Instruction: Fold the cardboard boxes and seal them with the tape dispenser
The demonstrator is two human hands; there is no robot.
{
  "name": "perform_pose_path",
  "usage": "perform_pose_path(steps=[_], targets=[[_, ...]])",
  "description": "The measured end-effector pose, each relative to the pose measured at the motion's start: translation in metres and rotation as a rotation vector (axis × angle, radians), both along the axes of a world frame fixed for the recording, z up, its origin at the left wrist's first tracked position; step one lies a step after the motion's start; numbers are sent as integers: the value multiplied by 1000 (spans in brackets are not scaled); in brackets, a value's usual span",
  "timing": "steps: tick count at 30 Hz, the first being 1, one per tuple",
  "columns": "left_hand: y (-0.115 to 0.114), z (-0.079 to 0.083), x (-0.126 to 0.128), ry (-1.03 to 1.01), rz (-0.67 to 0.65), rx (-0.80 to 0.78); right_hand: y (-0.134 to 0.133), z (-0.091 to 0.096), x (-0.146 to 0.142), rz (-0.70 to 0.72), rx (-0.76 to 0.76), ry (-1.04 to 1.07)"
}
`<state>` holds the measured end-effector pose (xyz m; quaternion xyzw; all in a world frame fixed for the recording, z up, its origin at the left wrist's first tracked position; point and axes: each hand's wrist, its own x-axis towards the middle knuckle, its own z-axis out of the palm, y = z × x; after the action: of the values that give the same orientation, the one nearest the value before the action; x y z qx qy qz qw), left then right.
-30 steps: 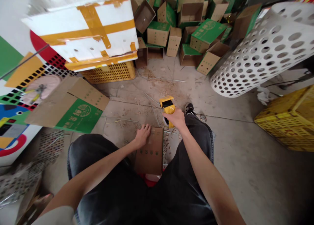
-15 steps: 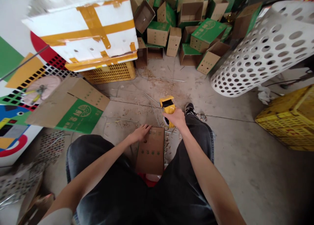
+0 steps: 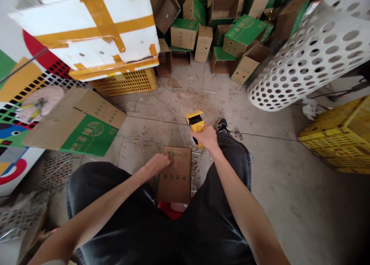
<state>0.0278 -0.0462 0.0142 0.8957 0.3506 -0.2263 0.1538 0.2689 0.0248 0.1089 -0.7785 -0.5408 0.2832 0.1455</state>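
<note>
Concrete floor (image 3: 289,188), gritty with chaff and straw, runs under everything. Nearest are the person's knees in dark trousers (image 3: 162,234), spread wide, with a brown carton (image 3: 175,180) lying flat between them; the legs seem to fence it in so it stays put.

The left arm reaches forward across the left thigh. The left hand (image 3: 157,164) sits on the carton near its far left corner, fingers curled down – whether they hook the edge or only press on the face I cannot tell. The right arm stretches straight over the right knee. The right hand (image 3: 206,137) is closed around a yellow tool (image 3: 195,122), held just past the carton's far right corner, its head pointing away, apparently kept close by the carton. A black shoe (image 3: 222,125) shows just beside it.

To the left a green-and-brown box (image 3: 78,122) lies tilted. Beyond it a white foam box (image 3: 95,29), strapped with orange tape, rests on a yellow crate (image 3: 127,81). At the back, many small boxes (image 3: 219,29) are heaped – and a white perforated roll (image 3: 306,53) leans in from the right, above another crate (image 3: 341,137).
</note>
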Motion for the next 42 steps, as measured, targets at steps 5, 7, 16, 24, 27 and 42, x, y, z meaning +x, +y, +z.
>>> perform_pose_path(steps=[5, 7, 16, 24, 27, 42], targets=[[-34, -4, 17, 95, 106, 44, 0, 1, -4, 33, 0, -22], [-45, -10, 21, 210, 228, 47, 0, 0, -5, 43, -2, -28], [-52, -31, 32, 160, 291, 0, 2, -4, -9, 63, -16, -53], [-32, -24, 22, 56, 236, -75, -1, -5, -5, 68, -10, -41], [-26, -22, 19, 54, 256, -91, -2, -6, -4, 69, 2, -33], [18, -22, 31, -369, 322, 121, -3, -6, -7, 76, 31, -16]])
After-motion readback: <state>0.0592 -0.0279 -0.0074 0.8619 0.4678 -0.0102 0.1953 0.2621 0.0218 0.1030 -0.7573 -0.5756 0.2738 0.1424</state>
